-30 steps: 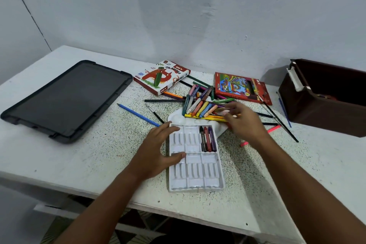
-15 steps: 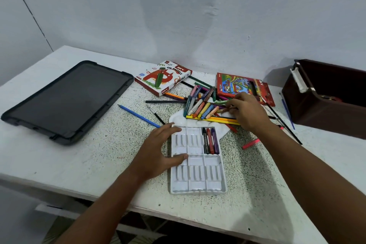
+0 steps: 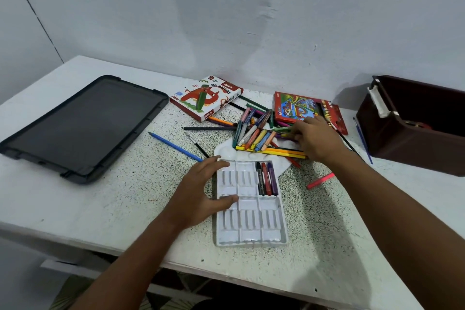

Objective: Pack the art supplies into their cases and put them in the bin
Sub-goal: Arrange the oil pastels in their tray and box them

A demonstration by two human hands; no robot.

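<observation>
On the speckled white counter (image 3: 141, 199), a white plastic pastel tray (image 3: 251, 219) lies near the front edge, at about six o'clock from the loose pile of oil pastels (image 3: 254, 133). Three pastels (image 3: 267, 178), black, red and purple, sit side by side in the tray's upper right compartment; the other slots show only bare plastic. The left hand (image 3: 198, 196) rests on the tray's left edge with a wide, relaxed grip: fingers spread along the upper left corner, thumb lying flat across the tray's left middle. The right hand (image 3: 317, 141) reaches to the pile's right side at about three o'clock, fingers curled down among the pastels and coloured pencils; whether its grip has closed on one I cannot tell. Yellow pencils (image 3: 274, 152) lie across a white paint palette (image 3: 226, 152) just beyond the tray. The oil pastels box (image 3: 206, 98) lies at eleven o'clock from the pile, the coloured pencil box (image 3: 299, 108) at one o'clock. A blue pencil (image 3: 175, 146) lies at nine o'clock, a pink pastel (image 3: 320, 181) at four. The dark brown bin (image 3: 412, 133) stands at the far right, its black lid (image 3: 83, 128) flat at the far left.
</observation>
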